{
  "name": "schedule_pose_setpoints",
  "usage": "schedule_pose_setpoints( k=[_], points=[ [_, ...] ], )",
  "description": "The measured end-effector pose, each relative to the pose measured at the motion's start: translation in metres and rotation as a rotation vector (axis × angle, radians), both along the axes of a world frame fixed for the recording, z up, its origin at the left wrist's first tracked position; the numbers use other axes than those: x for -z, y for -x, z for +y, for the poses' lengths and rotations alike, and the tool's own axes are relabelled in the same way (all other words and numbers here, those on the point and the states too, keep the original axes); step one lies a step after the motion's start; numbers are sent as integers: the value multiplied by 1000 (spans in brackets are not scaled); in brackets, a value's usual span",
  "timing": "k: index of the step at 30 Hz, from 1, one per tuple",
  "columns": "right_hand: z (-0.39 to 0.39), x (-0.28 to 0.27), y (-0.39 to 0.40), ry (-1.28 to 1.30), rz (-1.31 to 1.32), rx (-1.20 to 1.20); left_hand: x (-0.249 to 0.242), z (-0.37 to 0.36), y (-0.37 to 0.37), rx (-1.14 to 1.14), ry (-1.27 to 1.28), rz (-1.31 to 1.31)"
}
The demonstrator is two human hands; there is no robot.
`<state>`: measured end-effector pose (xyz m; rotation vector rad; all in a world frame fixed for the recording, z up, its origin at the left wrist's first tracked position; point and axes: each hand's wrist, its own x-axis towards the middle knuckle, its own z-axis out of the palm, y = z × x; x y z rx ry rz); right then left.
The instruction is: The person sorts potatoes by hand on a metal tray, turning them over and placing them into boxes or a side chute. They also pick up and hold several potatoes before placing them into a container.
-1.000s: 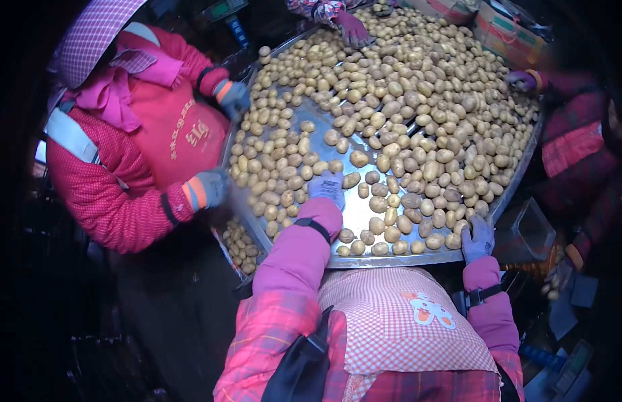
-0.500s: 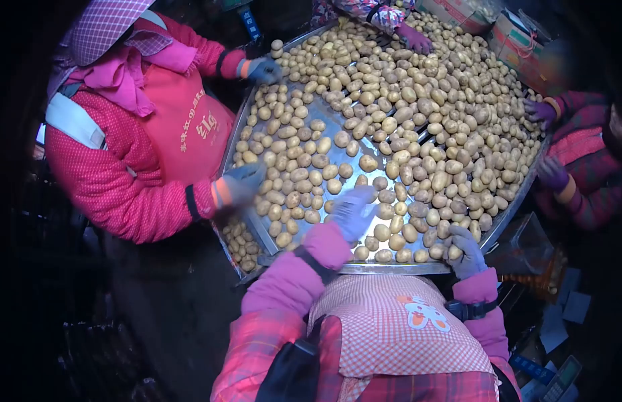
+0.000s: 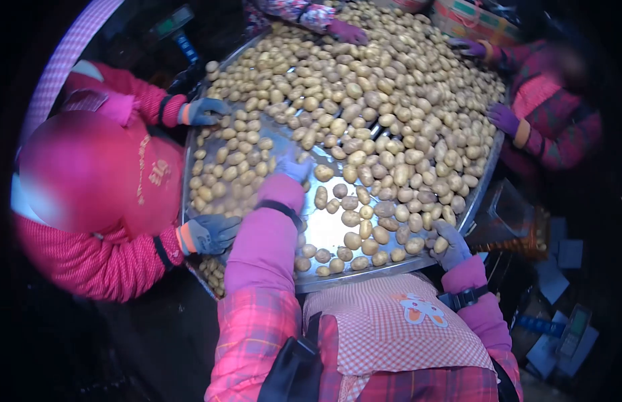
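Note:
My left hand (image 3: 294, 165), in a pale lavender glove, reaches forward over the metal tray (image 3: 328, 228). It is a little blurred, with its fingers apart, beside the potatoes on the tray's left part; I see nothing held in it. Near the front right edge, my gloved right hand (image 3: 453, 249) is closed around a potato (image 3: 441, 244), which shows between thumb and fingers. Several loose potatoes (image 3: 351, 219) lie between my hands on the shiny metal.
A large heap of potatoes (image 3: 405, 107) covers the back and right. Co-workers' gloved hands rest round the rim: grey-blue gloves (image 3: 210, 234) at left, a purple glove (image 3: 504, 119) at right, another glove (image 3: 348, 31) at back. A cardboard box (image 3: 472, 20) stands behind.
My left hand has moved left and farther forward over the tray. The view has shifted. My right hand keeps the potato near the front edge. The left co-worker leans in closer.

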<state>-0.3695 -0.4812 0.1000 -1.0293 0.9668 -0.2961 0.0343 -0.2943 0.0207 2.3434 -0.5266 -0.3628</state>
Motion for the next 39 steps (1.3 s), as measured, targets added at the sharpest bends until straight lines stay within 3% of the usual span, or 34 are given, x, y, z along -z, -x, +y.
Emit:
schedule_pose_setpoints(
  k=[2,7,8,10,11,12,14,18,20,22,24,25,26,28,30,32,34,35,36,37,38,39],
  points=[
    [2,-10,-6,-135,9,90,-13,-14,-9,3,-55,-22],
    [-12,10,8,-176,-89,-34,2,-15,-25,-45,-31,-120],
    [-15,12,10,-168,-90,-39,-17,-11,-11,-50,-24,-122],
    [-17,22,12,-187,-105,-33,-69,-3,21,192,-24,-361],
    [-14,19,9,-196,-105,-41,-64,-7,29,247,-85,-684],
    [-9,12,6,-195,-105,-12,-59,-5,40,416,-213,-650],
    [-6,8,2,-185,-109,12,-60,-15,58,494,-527,-635],
    [-1,12,3,-138,-62,25,-30,-40,59,390,-636,-575],
    [-6,19,11,-111,-92,43,-38,-39,60,332,-479,-371],
    [-17,42,24,-39,-183,-90,-45,-25,81,368,-433,-501],
    [-17,45,25,-99,-183,-89,-75,-13,111,81,479,389],
    [-15,46,21,339,-202,-390,-94,-7,118,170,528,729],
    [-15,45,17,790,-201,-677,-91,-13,130,188,515,734],
    [-10,41,-6,1098,-617,-718,-77,-29,171,362,990,978],
    [27,-58,-28,-39,-243,-425,-114,-45,230,170,871,1096],
    [19,-43,-23,-133,-335,-519,-102,-57,264,151,834,1046],
    [15,-18,-10,-160,-373,-484,-67,-61,263,374,588,727],
    [17,-12,-3,-254,-529,-373,-68,-64,271,393,568,727],
    [16,-7,4,-339,-680,-253,-67,-65,285,458,576,506],
    [13,-1,10,-396,-619,-125,-66,-68,301,527,589,291],
    [7,4,24,-381,-622,-81,-88,-73,317,570,586,310],
    [1,8,44,-259,-571,-100,-129,-80,331,546,566,611]
  ],
)
